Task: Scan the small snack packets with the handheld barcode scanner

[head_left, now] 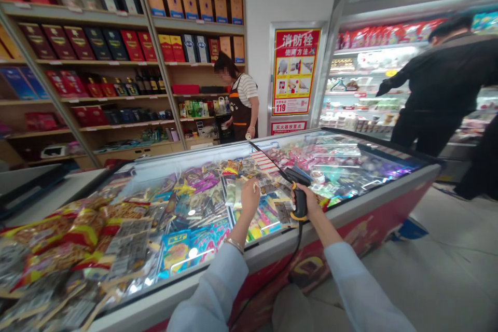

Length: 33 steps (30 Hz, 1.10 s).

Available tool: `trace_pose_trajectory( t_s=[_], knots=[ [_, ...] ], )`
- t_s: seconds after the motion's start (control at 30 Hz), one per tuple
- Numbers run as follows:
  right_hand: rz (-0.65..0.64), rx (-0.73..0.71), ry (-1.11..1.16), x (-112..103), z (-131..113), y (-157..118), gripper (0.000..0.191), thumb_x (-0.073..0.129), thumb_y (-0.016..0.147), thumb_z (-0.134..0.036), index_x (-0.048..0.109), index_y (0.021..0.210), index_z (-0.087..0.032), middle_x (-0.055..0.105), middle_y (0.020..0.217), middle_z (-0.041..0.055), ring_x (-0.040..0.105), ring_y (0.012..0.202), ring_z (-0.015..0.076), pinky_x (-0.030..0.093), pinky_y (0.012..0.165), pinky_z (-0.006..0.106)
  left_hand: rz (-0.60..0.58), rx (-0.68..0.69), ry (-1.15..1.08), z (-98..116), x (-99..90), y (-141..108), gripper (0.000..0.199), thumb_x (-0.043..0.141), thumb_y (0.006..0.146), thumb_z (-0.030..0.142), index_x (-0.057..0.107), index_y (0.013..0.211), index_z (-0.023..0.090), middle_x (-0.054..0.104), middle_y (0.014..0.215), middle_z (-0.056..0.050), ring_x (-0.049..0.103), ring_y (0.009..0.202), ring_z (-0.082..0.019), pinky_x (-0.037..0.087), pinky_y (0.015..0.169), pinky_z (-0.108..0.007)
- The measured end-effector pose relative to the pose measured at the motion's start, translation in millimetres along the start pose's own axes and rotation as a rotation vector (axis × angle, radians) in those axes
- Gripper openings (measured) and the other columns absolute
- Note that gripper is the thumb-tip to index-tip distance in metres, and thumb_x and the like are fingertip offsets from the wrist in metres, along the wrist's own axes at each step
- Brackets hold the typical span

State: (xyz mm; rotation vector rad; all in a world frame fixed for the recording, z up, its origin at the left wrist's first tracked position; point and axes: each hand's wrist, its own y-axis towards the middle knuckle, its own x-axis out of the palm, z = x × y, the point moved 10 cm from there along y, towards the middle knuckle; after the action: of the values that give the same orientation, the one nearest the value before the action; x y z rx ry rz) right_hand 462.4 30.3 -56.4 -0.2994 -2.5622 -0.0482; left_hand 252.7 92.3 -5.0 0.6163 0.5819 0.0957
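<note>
A black and yellow handheld scanner (299, 201) is in my right hand (309, 201), its fingers wrapped round the handle above the freezer's front edge. The scanner's cable hangs down from the grip. My left hand (250, 198) is raised over the glass to the left of the scanner, its fingers curled; a small pale item shows at the fingertips, too small to name. Under the glass of the chest freezer (389, 199) lie many colourful packets, with blue packets (175, 254) near the front.
Snack bags (83, 228) and wrapped sticks are heaped on the left. Behind the freezer, a person in an apron (243, 98) stands near shelves (97, 18) of boxes. Another person in black (439, 80) reaches toward a refrigerated display (365, 52) at right.
</note>
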Motion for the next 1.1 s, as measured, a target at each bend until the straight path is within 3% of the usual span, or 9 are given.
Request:
trace_pose_trajectory(
  t_s=[0.27, 0.4, 0.7, 0.87, 1.1],
  knots=[
    [0.029, 0.010, -0.041, -0.7, 10.7, 4.7, 0.024, 0.065, 0.071, -0.039, 0.059, 0.074, -0.016, 0.057, 0.049, -0.0015, 0.049, 0.035, 0.0097, 0.038, 0.033, 0.019, -0.243, 0.077, 0.216, -7.1, 50.1, 12.8, 0.048, 0.060, 0.082, 0.027, 0.050, 0.127, 0.014, 0.059, 0.127, -0.019, 0.052, 0.122, -0.028, 0.037, 0.104, -0.044],
    [0.047, 0.040, -0.068, -1.5, 18.5, 7.2, 0.024, 0.065, 0.071, -0.039, 0.057, 0.073, -0.016, 0.057, 0.048, -0.0016, 0.050, 0.035, 0.0099, 0.039, 0.033, 0.019, -0.375, 0.096, 0.365, -6.7, 65.7, 4.8, 0.055, 0.063, 0.081, 0.028, 0.045, 0.132, 0.017, 0.054, 0.132, -0.016, 0.046, 0.127, -0.028, 0.029, 0.110, -0.044],
    [0.027, 0.047, -0.059, -2.5, 21.0, 7.4, 0.021, 0.063, 0.075, -0.037, 0.058, 0.074, -0.016, 0.058, 0.050, -0.0016, 0.051, 0.036, 0.0099, 0.040, 0.033, 0.019, -0.400, -0.088, 0.532, 0.0, 45.9, 1.5, 0.057, 0.075, 0.069, 0.038, 0.052, 0.116, 0.017, 0.053, 0.124, -0.014, 0.047, 0.120, -0.030, 0.041, 0.095, -0.038],
    [0.034, 0.049, -0.084, -3.2, 21.2, 9.0, 0.021, 0.063, 0.075, -0.036, 0.058, 0.073, -0.016, 0.058, 0.049, -0.0007, 0.050, 0.034, 0.0100, 0.039, 0.032, 0.020, -0.467, -0.205, 0.454, -5.0, 46.5, -5.5, 0.056, 0.071, 0.074, 0.034, 0.047, 0.120, 0.016, 0.057, 0.122, -0.015, 0.053, 0.116, -0.027, 0.043, 0.090, -0.033],
    [0.052, 0.073, -0.098, -2.3, 21.8, 8.7, 0.021, 0.063, 0.075, -0.036, 0.058, 0.073, -0.016, 0.058, 0.048, -0.0014, 0.050, 0.035, 0.0095, 0.041, 0.033, 0.018, -0.458, -0.283, 0.408, -6.2, 40.5, -7.3, 0.041, 0.062, 0.080, 0.026, 0.051, 0.119, 0.017, 0.063, 0.115, -0.013, 0.060, 0.108, -0.025, 0.045, 0.085, -0.031]
  ],
)
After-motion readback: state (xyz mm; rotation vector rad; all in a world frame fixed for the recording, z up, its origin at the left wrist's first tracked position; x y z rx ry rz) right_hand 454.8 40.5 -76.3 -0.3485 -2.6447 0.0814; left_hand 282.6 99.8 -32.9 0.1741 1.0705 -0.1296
